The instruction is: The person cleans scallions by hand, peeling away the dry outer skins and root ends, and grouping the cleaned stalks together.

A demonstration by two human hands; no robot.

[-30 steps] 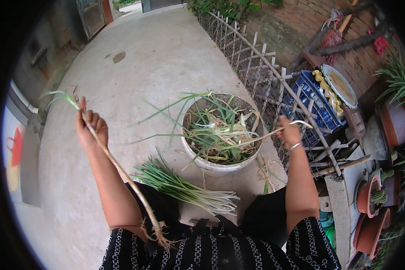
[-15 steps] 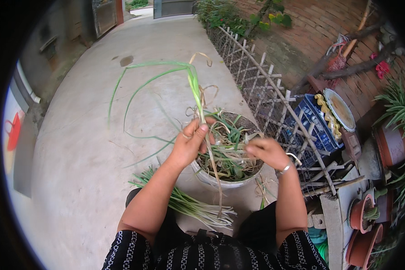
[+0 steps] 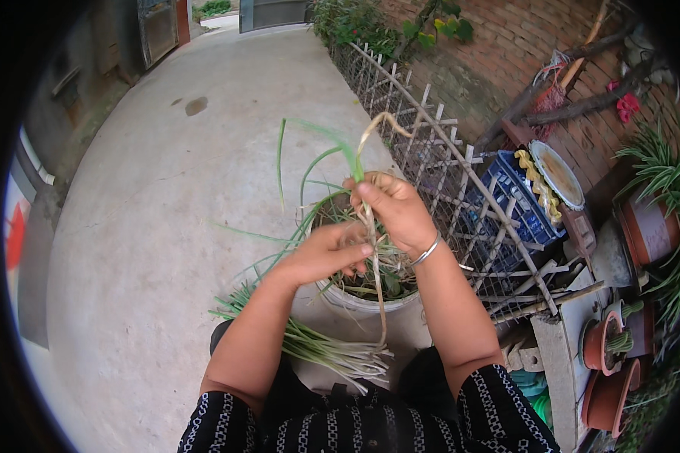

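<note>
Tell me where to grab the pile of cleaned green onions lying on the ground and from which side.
Grip the pile of green onions around its pale stalk end, near the person's knees, coming down from above. There the stalks lie parallel and close together, so one hand can close round them, while the green leaf tips fan out loosely to the left. This is a judgement from one view.

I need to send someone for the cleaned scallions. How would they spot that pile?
Find the pale basin of trimmings on the concrete, before the lattice fence. The scallion pile lies beside it toward the person's knees: neat, parallel stalks, white ends together, unlike the basin's tangle.
</note>
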